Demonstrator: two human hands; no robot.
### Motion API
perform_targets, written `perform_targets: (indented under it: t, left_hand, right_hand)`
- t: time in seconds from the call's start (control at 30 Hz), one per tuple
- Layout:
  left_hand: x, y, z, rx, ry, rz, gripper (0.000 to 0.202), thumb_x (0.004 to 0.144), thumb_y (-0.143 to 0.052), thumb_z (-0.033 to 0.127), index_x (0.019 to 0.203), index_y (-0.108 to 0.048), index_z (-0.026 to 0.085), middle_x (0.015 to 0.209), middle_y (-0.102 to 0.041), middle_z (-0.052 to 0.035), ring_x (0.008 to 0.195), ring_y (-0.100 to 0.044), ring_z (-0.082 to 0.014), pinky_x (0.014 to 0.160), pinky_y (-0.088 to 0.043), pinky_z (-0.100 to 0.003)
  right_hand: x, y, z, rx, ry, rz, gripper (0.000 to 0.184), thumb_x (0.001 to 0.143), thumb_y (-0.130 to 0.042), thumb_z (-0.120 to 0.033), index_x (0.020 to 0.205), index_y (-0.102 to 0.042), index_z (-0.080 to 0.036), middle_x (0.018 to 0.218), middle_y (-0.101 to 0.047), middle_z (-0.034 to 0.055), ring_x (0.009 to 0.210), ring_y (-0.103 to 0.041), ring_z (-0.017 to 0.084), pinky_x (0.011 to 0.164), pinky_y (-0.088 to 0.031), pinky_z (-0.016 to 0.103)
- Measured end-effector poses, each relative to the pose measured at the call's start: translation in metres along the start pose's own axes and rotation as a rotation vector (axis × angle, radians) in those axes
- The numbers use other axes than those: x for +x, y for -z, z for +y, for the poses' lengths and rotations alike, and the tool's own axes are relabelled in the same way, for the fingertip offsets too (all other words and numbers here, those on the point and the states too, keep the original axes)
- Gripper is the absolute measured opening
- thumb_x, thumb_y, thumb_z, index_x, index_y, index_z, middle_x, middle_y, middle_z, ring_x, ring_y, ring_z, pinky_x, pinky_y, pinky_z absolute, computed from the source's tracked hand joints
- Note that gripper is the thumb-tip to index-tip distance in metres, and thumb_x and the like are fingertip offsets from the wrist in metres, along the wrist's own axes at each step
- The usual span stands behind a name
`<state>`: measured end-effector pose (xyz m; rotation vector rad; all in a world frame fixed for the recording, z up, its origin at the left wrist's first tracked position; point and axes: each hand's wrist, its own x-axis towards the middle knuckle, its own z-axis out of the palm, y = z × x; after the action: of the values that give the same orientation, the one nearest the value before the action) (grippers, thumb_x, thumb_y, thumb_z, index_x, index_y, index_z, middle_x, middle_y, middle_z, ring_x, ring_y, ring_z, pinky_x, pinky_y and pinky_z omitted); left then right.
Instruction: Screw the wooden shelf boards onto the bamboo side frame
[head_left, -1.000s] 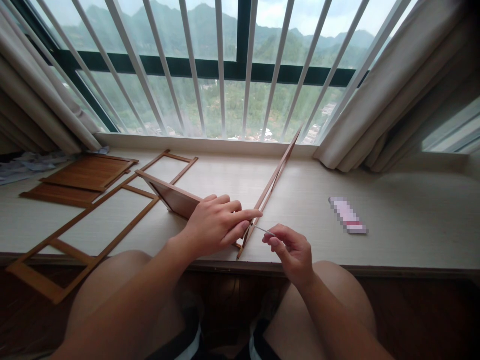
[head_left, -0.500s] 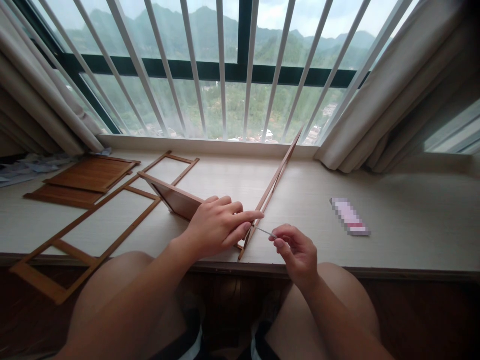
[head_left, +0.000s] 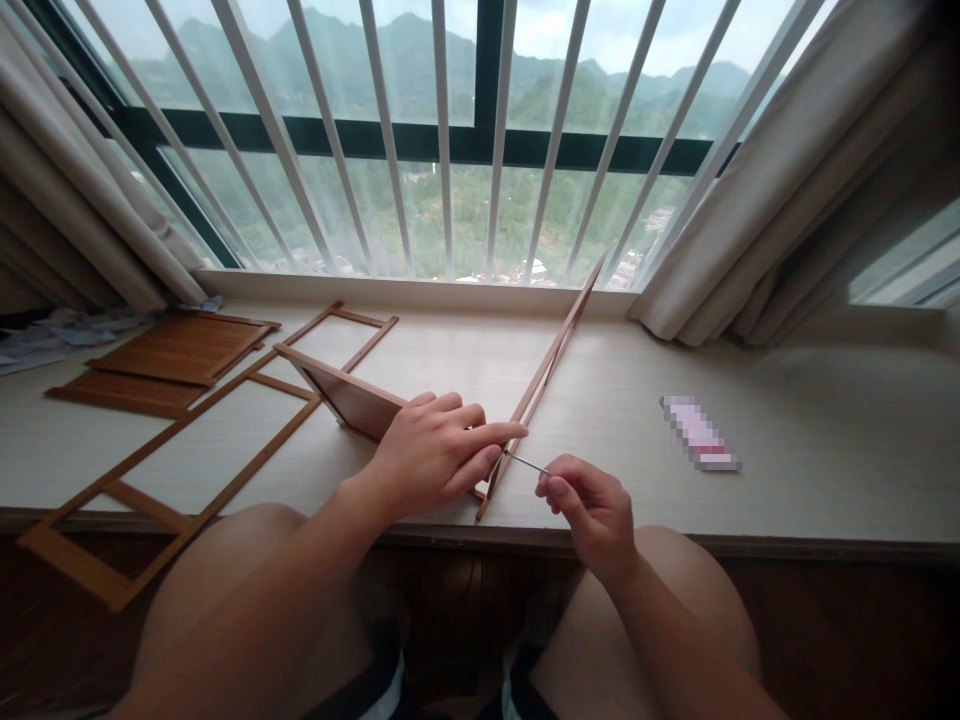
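Note:
A wooden frame (head_left: 541, 385) stands on edge, slanting from the sill's front edge toward the window. Against its near end sits a wooden panel (head_left: 352, 388), tilted up and partly covered by my left hand (head_left: 435, 445). That hand is closed over the panel's end, its index finger stretched across to the upright frame. Between thumb and fingers my right hand (head_left: 589, 505) pinches a thin metal rod, apparently a hex key (head_left: 529, 464). The rod's far tip meets the frame just below my left index finger; a fastener there is too small to make out.
Another wooden frame (head_left: 255, 452) with crossbars lies flat at the left, its near end jutting over the edge. Wooden panels (head_left: 161, 355) are stacked beyond it, near papers (head_left: 67, 335). A blurred pink item (head_left: 701, 435) lies right. Barred window and curtains (head_left: 780, 190) stand behind.
The fingers of my right hand have shifted slightly around the hex key, and its shaft has turned a little. My left hand, the panel and the frame stay in place.

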<state>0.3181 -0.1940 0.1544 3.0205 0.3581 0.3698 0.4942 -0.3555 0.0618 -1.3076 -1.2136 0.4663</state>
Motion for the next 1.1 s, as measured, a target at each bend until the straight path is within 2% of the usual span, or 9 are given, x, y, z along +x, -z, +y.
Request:
perform_targets:
  t: [0.17, 0.33, 0.43, 0.57, 0.67, 0.83, 1.1]
  left_hand:
    - [0.001, 0.000, 0.000, 0.000, 0.000, -0.006, 0.040, 0.101, -0.034, 0.041, 0.137, -0.052, 0.044, 0.096, -0.066, 0.0004, 0.088, -0.053, -0.0191, 0.078, -0.032, -0.037]
    - [0.001, -0.001, 0.000, 0.001, -0.003, -0.011, 0.041, 0.101, -0.033, 0.041, 0.137, -0.051, 0.044, 0.096, -0.065, 0.0007, 0.088, -0.053, -0.0193, 0.078, -0.032, -0.037]
    - [0.000, -0.001, 0.000, -0.004, -0.005, -0.005, 0.041, 0.101, -0.034, 0.041, 0.137, -0.051, 0.044, 0.096, -0.066, 0.0003, 0.088, -0.053, -0.0192, 0.078, -0.032, -0.037]
    - [0.000, -0.001, -0.001, -0.006, -0.003, -0.001, 0.040, 0.101, -0.034, 0.041, 0.137, -0.052, 0.044, 0.096, -0.066, 0.0006, 0.088, -0.053, -0.0186, 0.078, -0.032, -0.037]
    - [0.001, -0.001, -0.001, -0.011, -0.006, 0.001, 0.040, 0.101, -0.034, 0.041, 0.136, -0.053, 0.043, 0.096, -0.066, 0.0004, 0.088, -0.053, -0.0181, 0.078, -0.033, -0.037]
    - [0.001, 0.000, 0.000, -0.009, -0.005, 0.002, 0.040, 0.101, -0.035, 0.041, 0.137, -0.052, 0.043, 0.095, -0.066, 0.0006, 0.087, -0.053, -0.0177, 0.077, -0.032, -0.037]
    - [0.000, 0.000, 0.000, -0.005, -0.014, 0.017, 0.039, 0.100, -0.036, 0.040, 0.136, -0.054, 0.042, 0.096, -0.067, 0.0003, 0.086, -0.053, -0.0175, 0.077, -0.033, -0.037]
  right_hand:
    - [0.000, 0.000, 0.000, 0.028, 0.014, -0.030, 0.018, 0.097, -0.056, -0.025, 0.083, -0.066, -0.020, 0.076, -0.063, 0.0019, 0.069, -0.057, 0.014, 0.065, -0.046, 0.028]
    - [-0.004, -0.003, 0.005, 0.084, 0.023, 0.037, 0.014, 0.098, -0.053, -0.020, 0.103, -0.065, -0.023, 0.082, -0.065, 0.0022, 0.066, -0.057, 0.013, 0.060, -0.047, 0.027]
    - [-0.005, -0.005, 0.008, 0.082, 0.077, 0.074, 0.024, 0.097, -0.053, -0.014, 0.116, -0.062, -0.025, 0.088, -0.065, 0.0035, 0.073, -0.060, 0.014, 0.062, -0.049, 0.027]
    - [-0.003, -0.004, 0.009, 0.033, 0.257, 0.055, 0.042, 0.092, -0.054, -0.005, 0.127, -0.059, -0.028, 0.104, -0.064, 0.0075, 0.088, -0.062, 0.018, 0.068, -0.052, 0.031]
    - [0.001, -0.002, 0.005, -0.019, 0.349, 0.005, 0.048, 0.090, -0.053, 0.000, 0.129, -0.060, -0.027, 0.108, -0.063, 0.0085, 0.092, -0.062, 0.018, 0.072, -0.053, 0.033]
    - [0.005, 0.001, -0.003, -0.089, 0.396, -0.057, 0.052, 0.087, -0.054, 0.004, 0.128, -0.062, -0.027, 0.106, -0.063, 0.0083, 0.093, -0.062, 0.019, 0.076, -0.054, 0.035]
    - [0.003, -0.001, -0.002, -0.089, 0.315, -0.028, 0.043, 0.088, -0.060, -0.004, 0.123, -0.064, -0.028, 0.104, -0.064, 0.0074, 0.082, -0.062, 0.018, 0.069, -0.052, 0.033]
